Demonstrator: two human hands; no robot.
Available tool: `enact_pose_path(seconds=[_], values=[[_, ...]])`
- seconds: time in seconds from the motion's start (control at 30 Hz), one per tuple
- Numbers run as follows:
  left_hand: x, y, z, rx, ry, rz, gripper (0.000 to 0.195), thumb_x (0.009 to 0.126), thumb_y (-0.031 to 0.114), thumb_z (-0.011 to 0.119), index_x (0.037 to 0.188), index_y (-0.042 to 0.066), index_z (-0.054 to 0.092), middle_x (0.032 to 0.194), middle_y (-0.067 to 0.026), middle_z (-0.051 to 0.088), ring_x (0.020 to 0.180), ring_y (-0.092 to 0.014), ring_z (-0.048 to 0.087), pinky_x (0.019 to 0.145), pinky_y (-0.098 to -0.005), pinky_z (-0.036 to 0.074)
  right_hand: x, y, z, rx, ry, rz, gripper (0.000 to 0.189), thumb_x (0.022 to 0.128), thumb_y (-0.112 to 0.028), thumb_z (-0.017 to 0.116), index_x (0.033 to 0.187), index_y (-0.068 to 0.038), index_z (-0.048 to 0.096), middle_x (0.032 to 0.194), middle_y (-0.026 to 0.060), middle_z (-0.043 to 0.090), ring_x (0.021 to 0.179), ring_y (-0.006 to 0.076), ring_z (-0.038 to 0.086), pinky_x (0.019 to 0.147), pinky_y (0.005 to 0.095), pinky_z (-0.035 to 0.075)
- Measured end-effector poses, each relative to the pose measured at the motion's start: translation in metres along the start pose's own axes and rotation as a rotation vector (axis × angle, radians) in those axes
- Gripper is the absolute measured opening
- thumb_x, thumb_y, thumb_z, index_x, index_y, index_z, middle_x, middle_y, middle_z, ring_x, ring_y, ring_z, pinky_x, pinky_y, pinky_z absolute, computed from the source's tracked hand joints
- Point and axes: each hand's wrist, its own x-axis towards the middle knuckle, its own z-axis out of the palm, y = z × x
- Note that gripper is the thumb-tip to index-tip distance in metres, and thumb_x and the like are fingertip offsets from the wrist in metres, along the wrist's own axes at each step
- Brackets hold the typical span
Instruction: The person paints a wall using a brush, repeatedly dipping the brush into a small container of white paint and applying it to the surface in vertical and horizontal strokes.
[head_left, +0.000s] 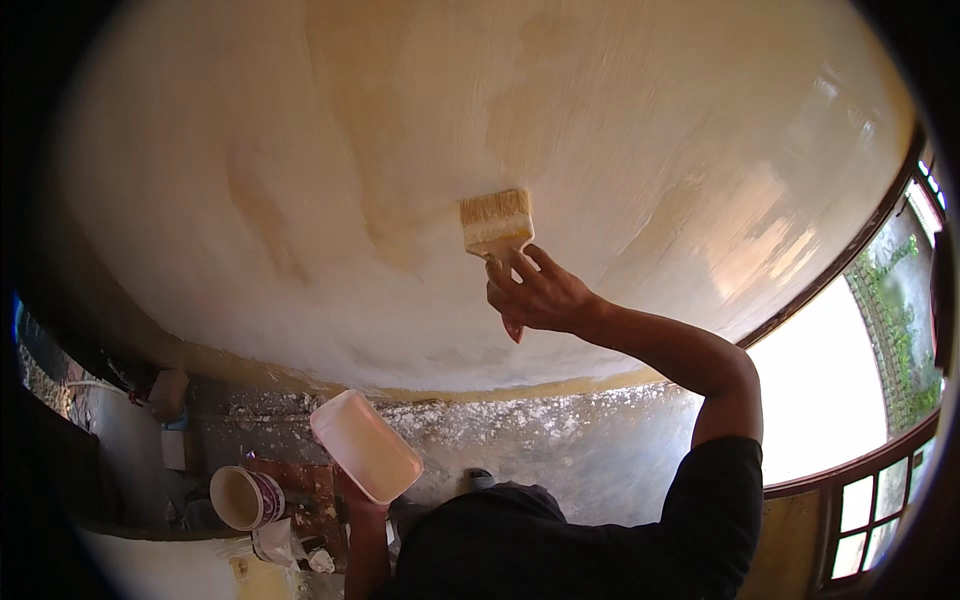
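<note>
My right hand (541, 291) grips a wide flat paintbrush (496, 225) by its handle, whose reddish end shows below my palm. The pale-coated bristles point up and appear to rest on the wall (420, 112). Whitish paint covers much of this wall in streaks, with yellowish-tan patches among them. Lower and to the left, my left hand (361, 491) holds a shallow rectangular plastic tub (367, 446) with pale paint in it. The tub hides most of that hand's fingers.
A white bucket (247, 498) with a purple print stands at lower left by a reddish-brown, paint-spotted surface (300, 480). Crumpled plastic (277, 541) lies beside it. White flecks mark the floor (525, 420) along the wall's base. A bright doorway (825, 382) opens on the right.
</note>
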Motion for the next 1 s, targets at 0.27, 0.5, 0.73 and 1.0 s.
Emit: enact_pose_path(seconds=[0.27,0.5,0.73,1.0], values=[[0.024,0.035,-0.016,-0.192,0.058,-0.268,0.049,0.101,0.043,0.047,0.138,0.01,0.049,0.125,-0.0078,0.061,0.113,-0.028,0.062,0.093,-0.0481,0.054,0.058,0.084,-0.048,0.611,-0.355,0.427,0.019,0.084,-0.012,0.073,0.103,-0.012,0.07,0.104,0.0057,0.069,0.101,0.024,0.064,0.087,0.0398,0.053],[0.029,0.038,-0.016,-0.197,0.064,-0.339,0.046,0.1,0.04,0.049,0.135,0.01,0.051,0.122,-0.0082,0.062,0.111,-0.028,0.063,0.093,-0.0473,0.054,0.139,0.264,-0.168,0.674,0.125,0.429,0.009,0.088,-0.005,0.071,0.095,-0.002,0.067,0.095,0.0058,0.069,0.087,0.0131,0.062,0.078,0.0312,0.052],[0.027,0.02,-0.008,-0.214,-0.015,-0.239,0.048,0.1,0.043,0.048,0.137,0.012,0.049,0.126,-0.0068,0.06,0.114,-0.027,0.061,0.093,-0.0471,0.053,0.111,0.221,-0.101,-0.122,0.162,0.261,0.035,0.076,-0.01,0.081,0.108,-0.014,0.068,0.105,0.0061,0.068,0.098,0.0238,0.068,0.079,0.0353,0.06],[0.032,-0.02,0.005,-0.049,0.032,-0.17,0.048,0.101,0.043,0.046,0.138,0.011,0.049,0.126,-0.0083,0.061,0.113,-0.029,0.063,0.092,-0.049,0.055,0.017,0.012,-0.008,0.117,0.042,0.039,0.025,0.072,-0.029,0.077,0.087,-0.012,0.066,0.107,0.0085,0.058,0.098,0.024,0.06,0.078,0.0361,0.06]])
